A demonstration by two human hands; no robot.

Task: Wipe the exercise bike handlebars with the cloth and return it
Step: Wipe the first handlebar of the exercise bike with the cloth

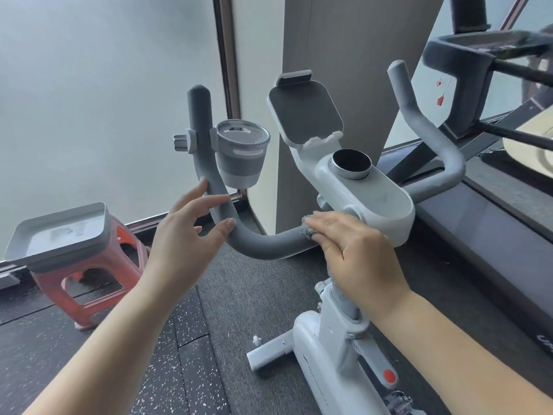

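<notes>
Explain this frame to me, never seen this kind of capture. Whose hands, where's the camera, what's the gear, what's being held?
There is one picture, from a wide-angle camera worn on a person's head, looking forward and down. No robot: the two bare arms are the wearer's own.

The machine is a white exercise bike seen from the rider's side. Its grey padded handlebars curve up on both sides of a white console with a round dial. A grey cup holder is clamped to the left bar, and an empty tablet holder stands above the console.

The right hand presses a grey cloth onto the bar next to the console; only a bit of cloth shows. The left hand is open at the left bend, fingers touching it but holding nothing.

At left, a grey tray sits on a red stool.
</notes>
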